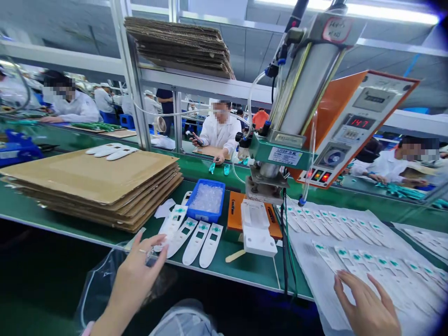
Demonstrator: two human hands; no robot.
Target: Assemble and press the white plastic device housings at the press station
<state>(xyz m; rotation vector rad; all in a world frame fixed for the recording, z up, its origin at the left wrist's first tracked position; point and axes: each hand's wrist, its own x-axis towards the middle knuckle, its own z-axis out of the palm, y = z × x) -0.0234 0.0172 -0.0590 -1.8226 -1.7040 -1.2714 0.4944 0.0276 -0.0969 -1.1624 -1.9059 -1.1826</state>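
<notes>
- Near left, the left hand [136, 270] hangs with fingers parted by white panels [210, 252].
- Near right, the right hand [371, 303] meets another panel [325, 255] (grip unclear); I'd pinch edges lightly.

White plastic panels [210, 247], long & slim, 1 end rounded. Each of the near L ones has teal-green bits at the far end + a rectangular cutout just below. On the L, 4 pcs fan out on the green bench [241, 274], rounded ends twd the front edge, just in front of a blue tray [202, 216]; the 2 leftmost are bunched tog., the other 2 side by side. On the R, lots more lie flat on a white sheet [300, 243], approx 2 slanted rows, teal ends facing away, packed close. Can't count 'em tbh.
</notes>
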